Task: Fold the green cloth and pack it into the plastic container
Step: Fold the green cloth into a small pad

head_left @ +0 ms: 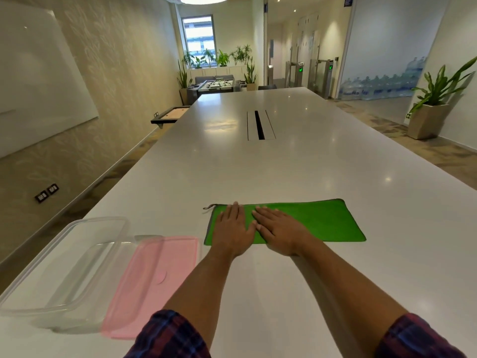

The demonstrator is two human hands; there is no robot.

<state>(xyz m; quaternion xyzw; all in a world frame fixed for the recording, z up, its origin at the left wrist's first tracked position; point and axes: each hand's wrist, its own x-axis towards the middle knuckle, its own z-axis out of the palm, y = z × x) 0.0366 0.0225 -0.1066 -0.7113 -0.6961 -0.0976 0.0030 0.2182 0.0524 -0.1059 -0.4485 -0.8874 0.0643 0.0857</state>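
Head view: the green cloth (309, 220) lies flat on the bench (284, 164), right of the pink lid (152, 280) and clear plastic container (64, 267). Left hand (233, 232) and right hand (280, 232) press on it, palms flat, gripping nothing. Smoothing a fold, I judge; next, fold it smaller to fit.

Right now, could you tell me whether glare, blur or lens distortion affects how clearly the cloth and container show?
Head view: wide-angle bending curves the white table edges; ceiling lights leave small glare spots there. The green cloth is sharp; the clear plastic container and pink lid look soft near the frame's edge.
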